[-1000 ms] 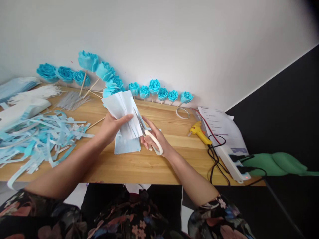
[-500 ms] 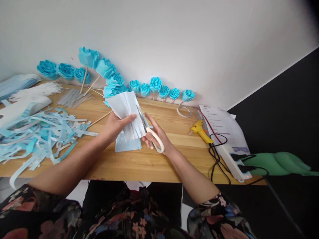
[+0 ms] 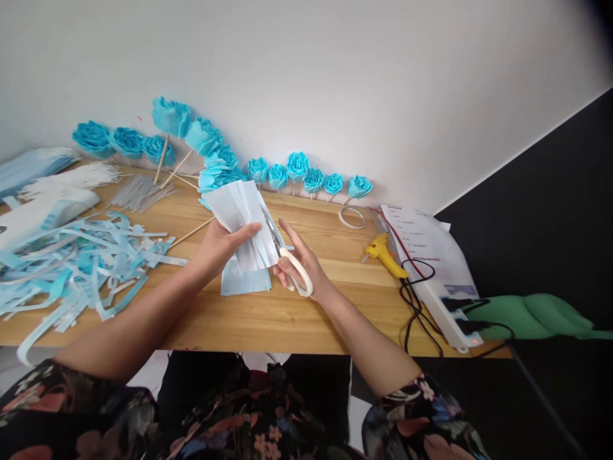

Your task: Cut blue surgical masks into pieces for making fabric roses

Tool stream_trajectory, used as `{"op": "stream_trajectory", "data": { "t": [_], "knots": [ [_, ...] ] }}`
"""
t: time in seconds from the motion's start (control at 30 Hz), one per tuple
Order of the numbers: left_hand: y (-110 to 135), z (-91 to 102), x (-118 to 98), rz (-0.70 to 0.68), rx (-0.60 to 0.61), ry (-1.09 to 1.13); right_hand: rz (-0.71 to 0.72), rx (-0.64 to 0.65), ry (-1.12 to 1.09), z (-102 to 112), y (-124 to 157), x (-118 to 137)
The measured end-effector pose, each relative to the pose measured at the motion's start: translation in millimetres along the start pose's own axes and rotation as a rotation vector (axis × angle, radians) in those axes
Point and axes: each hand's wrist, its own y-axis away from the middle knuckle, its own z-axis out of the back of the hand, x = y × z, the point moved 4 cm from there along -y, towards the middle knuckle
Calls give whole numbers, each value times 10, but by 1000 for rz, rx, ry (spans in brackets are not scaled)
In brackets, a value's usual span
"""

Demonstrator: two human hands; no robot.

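Note:
My left hand [image 3: 225, 246] pinches a pleated, pale blue-white sheet [image 3: 237, 207] that looks like face mask fabric, thumb on top. In my right hand [image 3: 301, 259] is a pair of white-handled scissors [image 3: 301, 276]. The blades lie along the sheet's right edge, and a narrow strip shows just right of them. Beneath the held sheet, a light blue piece of the same kind [image 3: 245, 281] rests on the wooden table [image 3: 287, 326]. The fingers behind the sheet are hidden.
Cut blue and white strips [image 3: 90, 255] heap at the left. Blue fabric roses [image 3: 204, 135] on sticks lean along the wall. To the right are a tape roll [image 3: 352, 217], a yellow glue gun [image 3: 385, 254], papers [image 3: 426, 243] and a power strip [image 3: 447, 316] with cables.
The view has shifted slightly. Both hands, the sheet and the scissors keep nearly the same positions, with the blades still at the sheet's right edge.

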Motion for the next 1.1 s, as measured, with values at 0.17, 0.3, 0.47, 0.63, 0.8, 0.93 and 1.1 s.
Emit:
{"op": "stream_trajectory", "data": {
  "t": [0.17, 0.3, 0.47, 0.63, 0.8, 0.93, 1.1],
  "knots": [
    [1, 2, -1, -5, 9, -8, 7, -4, 10, -18, -5, 15],
    [-2, 10, 5, -13, 1, -26, 16, -24, 28, -31, -11, 28],
    [-5, 8, 23, 5, 7, -18, -1, -52, 47, -37, -15, 32],
    [-21, 35, 43, 9, -35, 17, -7, -19, 25, -41, -39, 0],
    [-31, 53, 24, 5, -58, 27, -30, 0, 22, -38, -26, -12],
    [-11, 27, -12, -9, -47, 1, -8, -1, 98, -38, 1, 14],
    [16, -22, -4, -23, -2, -28, 17, -19, 100, -40, -8, 29]
  ]
}}
